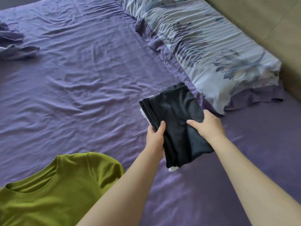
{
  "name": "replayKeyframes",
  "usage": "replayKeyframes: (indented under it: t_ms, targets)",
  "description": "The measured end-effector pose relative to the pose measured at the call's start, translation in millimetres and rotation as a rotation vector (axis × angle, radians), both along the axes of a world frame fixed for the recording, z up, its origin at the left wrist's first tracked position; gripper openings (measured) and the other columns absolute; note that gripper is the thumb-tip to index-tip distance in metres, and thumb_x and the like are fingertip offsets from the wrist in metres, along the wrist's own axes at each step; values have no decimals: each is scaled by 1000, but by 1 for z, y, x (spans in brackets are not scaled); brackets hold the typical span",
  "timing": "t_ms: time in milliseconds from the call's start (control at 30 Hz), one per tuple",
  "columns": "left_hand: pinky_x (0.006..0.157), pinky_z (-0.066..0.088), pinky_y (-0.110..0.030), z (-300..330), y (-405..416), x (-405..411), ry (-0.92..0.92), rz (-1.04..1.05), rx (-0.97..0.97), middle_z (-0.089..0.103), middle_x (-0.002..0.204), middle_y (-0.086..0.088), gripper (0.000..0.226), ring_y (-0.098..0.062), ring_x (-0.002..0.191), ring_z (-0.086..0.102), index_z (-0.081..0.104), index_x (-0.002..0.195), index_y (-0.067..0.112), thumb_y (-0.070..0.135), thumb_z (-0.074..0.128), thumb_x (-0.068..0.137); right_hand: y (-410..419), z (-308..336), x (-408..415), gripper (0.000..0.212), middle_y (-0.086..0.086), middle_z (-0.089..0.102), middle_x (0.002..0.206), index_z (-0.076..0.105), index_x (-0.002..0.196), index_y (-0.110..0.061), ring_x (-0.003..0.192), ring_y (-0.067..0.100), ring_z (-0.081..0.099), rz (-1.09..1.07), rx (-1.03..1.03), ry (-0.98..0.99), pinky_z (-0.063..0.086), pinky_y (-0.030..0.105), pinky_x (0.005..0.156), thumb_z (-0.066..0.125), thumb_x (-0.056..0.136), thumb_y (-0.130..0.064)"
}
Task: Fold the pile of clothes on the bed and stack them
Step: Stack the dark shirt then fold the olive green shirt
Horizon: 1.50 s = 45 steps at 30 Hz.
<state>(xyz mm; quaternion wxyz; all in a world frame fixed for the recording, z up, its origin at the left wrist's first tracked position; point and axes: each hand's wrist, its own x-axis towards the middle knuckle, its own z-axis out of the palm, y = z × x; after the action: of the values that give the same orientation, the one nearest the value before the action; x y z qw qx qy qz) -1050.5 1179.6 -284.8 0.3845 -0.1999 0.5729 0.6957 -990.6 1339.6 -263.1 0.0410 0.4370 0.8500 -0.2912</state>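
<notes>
A folded black garment (174,118) lies over a white garment whose edges (172,168) peek out beneath, right of the bed's centre. My left hand (154,136) grips the stack's left edge, thumb on top. My right hand (207,126) holds the right edge, thumb on the black fabric and fingers hidden beneath. An olive-green T-shirt (53,191) lies spread flat at the lower left, neck toward the bed's middle.
The purple sheet (84,82) covers the bed, wrinkled. A floral pillow (211,51) lies along the upper right, close to the stack. Crumpled purplish cloth (14,44) sits at the far left edge. A beige wall or headboard (268,18) borders the right.
</notes>
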Motion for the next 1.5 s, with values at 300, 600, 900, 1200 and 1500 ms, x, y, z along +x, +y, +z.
replayKeyframes:
  t_ms: [300,600,900,1200,1500]
  targets:
    - [84,50,-37,-16,-27,13,-22,-270,-286,61,110,-9,51,-21,89,58,35,141,11,37,44,98,-39,-10,28,66,13,27,150,31,144,-15,139,30,22,201,289,-184,26,45,109,60,88,-35]
    - [91,42,-31,-13,-140,-14,797,-848,-795,65,114,-4,33,-23,109,57,58,125,18,19,50,93,-170,-7,19,28,15,64,114,66,108,-2,111,34,57,524,63,316,43,40,95,68,80,-3]
    - [93,34,-33,-18,-210,-31,1149,-1418,-996,58,118,0,28,-25,116,42,60,118,26,28,51,91,-279,-56,39,66,2,54,134,37,141,-16,123,23,49,437,-332,-15,35,35,96,65,85,-36]
    - [98,37,-37,-7,-181,-60,881,-964,-770,60,112,-1,20,-26,115,44,66,108,26,29,62,88,-209,-22,12,22,-9,53,65,48,77,-20,66,11,50,259,-391,140,38,18,59,66,83,-30]
    - [115,15,-44,-27,-173,-36,898,-971,-1022,37,144,-1,39,-25,140,17,50,128,29,31,58,90,-175,-29,5,21,-6,51,76,42,76,-24,86,26,54,429,-63,-130,30,31,60,62,79,-27]
